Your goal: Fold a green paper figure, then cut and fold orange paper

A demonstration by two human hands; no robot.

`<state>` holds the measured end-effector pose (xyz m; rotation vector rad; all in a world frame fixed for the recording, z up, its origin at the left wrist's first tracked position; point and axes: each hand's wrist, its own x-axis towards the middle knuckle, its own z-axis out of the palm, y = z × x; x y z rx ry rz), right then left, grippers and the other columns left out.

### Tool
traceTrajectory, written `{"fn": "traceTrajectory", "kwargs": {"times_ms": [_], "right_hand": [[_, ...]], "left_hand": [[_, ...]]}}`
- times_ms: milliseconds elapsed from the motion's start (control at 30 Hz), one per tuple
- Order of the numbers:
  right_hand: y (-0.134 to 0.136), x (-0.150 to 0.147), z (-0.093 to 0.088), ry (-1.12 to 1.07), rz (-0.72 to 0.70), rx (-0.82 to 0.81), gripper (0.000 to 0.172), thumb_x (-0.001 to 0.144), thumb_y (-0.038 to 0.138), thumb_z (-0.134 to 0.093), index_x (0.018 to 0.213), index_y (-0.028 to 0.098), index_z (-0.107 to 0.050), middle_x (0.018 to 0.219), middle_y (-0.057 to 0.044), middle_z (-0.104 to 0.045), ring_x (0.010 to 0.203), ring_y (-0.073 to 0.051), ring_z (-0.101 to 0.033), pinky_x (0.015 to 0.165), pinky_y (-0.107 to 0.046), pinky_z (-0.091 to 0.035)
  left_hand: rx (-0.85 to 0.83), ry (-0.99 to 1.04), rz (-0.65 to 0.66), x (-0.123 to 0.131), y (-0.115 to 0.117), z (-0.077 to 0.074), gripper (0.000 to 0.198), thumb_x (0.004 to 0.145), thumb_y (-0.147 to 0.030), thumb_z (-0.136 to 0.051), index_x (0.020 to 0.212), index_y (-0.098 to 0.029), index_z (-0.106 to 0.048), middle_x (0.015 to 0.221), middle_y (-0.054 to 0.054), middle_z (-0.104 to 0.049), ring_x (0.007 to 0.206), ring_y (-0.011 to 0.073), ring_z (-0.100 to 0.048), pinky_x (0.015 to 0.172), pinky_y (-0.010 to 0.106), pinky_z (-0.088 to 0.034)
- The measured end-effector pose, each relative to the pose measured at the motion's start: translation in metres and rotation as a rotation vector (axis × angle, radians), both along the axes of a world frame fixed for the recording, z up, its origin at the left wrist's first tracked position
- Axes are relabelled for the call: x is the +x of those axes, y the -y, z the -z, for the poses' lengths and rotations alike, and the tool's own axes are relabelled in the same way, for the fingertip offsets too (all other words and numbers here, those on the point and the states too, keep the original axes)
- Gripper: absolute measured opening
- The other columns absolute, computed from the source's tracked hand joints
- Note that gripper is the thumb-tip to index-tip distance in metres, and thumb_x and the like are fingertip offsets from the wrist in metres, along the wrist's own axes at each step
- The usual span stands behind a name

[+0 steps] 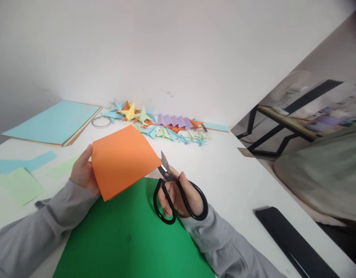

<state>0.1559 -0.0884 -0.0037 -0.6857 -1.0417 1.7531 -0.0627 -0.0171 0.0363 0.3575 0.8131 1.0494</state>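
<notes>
A folded sheet of orange paper (pixel 124 160) is held up by its left edge in my left hand (pixel 85 172), thumb on the front and the other fingers behind. My right hand (pixel 180 193) grips black-handled scissors (pixel 166 175), with fingers through both loops. The blades are spread apart, and the paper's right corner lies at the gap between them; whether it is being cut, I cannot tell. Beneath both hands lies a large green sheet (pixel 131 235) on the white table (pixel 230 181).
A stack of coloured paper (pixel 56 119) sits back left, beside a roll of tape (pixel 101 121). Folded paper figures (pixel 143 116) and a purple pleated strip (pixel 175 121) line the wall. Green (pixel 23 185) and blue offcuts (pixel 40 160) lie left. A long black object (pixel 290 239) lies right.
</notes>
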Motion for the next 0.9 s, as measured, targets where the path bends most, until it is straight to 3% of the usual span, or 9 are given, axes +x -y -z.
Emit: {"fn": "traceTrajectory", "kwargs": {"times_ms": [133,233,333,500,767,900], "right_hand": [[0.0006,0.0004,-0.0002,-0.006,-0.017,-0.009,0.070,0.085,0.062,-0.025,0.141,0.024,-0.008,0.056,0.002,-0.063,0.034,-0.011,-0.050,0.035,-0.021,-0.042],[0.0008,0.0004,-0.0010,0.020,-0.003,-0.037,0.070,0.085,0.062,-0.021,0.141,0.023,-0.006,0.054,0.002,-0.062,0.034,-0.011,-0.050,0.035,-0.022,-0.043],[0.0004,0.0006,-0.0005,0.044,0.004,-0.050,0.071,0.085,0.063,-0.019,0.142,0.022,-0.007,0.052,0.002,-0.061,0.034,-0.011,-0.051,0.034,-0.022,-0.042],[-0.0007,0.0020,0.0001,-0.062,-0.073,-0.029,0.068,0.086,0.060,-0.024,0.140,0.023,-0.008,0.059,0.000,-0.065,0.036,-0.012,-0.053,0.035,-0.021,-0.043],[0.0027,0.0020,-0.0004,-0.236,-0.207,-0.117,0.061,0.084,0.064,-0.007,0.133,0.028,-0.012,0.063,0.001,-0.060,0.039,-0.013,-0.055,0.032,-0.018,-0.036],[0.0014,0.0048,0.0045,-0.187,-0.251,-0.099,0.076,0.081,0.067,-0.002,0.130,0.014,-0.027,0.057,-0.004,-0.062,0.036,-0.013,-0.052,0.032,-0.018,-0.031]], "left_hand": [[-0.031,-0.141,0.007,0.0073,0.0019,0.0024,0.037,0.076,-0.023,-0.056,0.113,-0.017,-0.056,0.087,0.011,-0.071,0.081,0.0289,-0.067,0.072,0.041,-0.056],[0.019,-0.192,0.036,0.0107,0.0010,0.0052,0.048,0.069,-0.006,-0.060,0.116,-0.016,-0.054,0.090,0.012,-0.070,0.078,0.0279,-0.068,0.069,0.039,-0.058],[0.061,-0.180,0.018,0.0101,-0.0017,0.0071,0.055,0.065,0.001,-0.061,0.117,-0.018,-0.054,0.093,0.010,-0.070,0.077,0.0271,-0.068,0.068,0.038,-0.058],[0.058,-0.183,0.020,0.0064,-0.0045,0.0067,0.057,0.065,0.005,-0.058,0.116,-0.020,-0.056,0.096,0.008,-0.070,0.080,0.0261,-0.068,0.068,0.036,-0.058],[0.078,-0.191,0.067,0.0047,-0.0065,0.0081,0.060,0.065,0.006,-0.056,0.119,-0.019,-0.053,0.101,0.009,-0.069,0.083,0.0267,-0.067,0.067,0.036,-0.059],[0.120,-0.173,0.054,0.0052,-0.0068,0.0089,0.064,0.065,0.006,-0.057,0.122,-0.023,-0.052,0.106,0.007,-0.067,0.087,0.0267,-0.067,0.068,0.033,-0.059]]}}
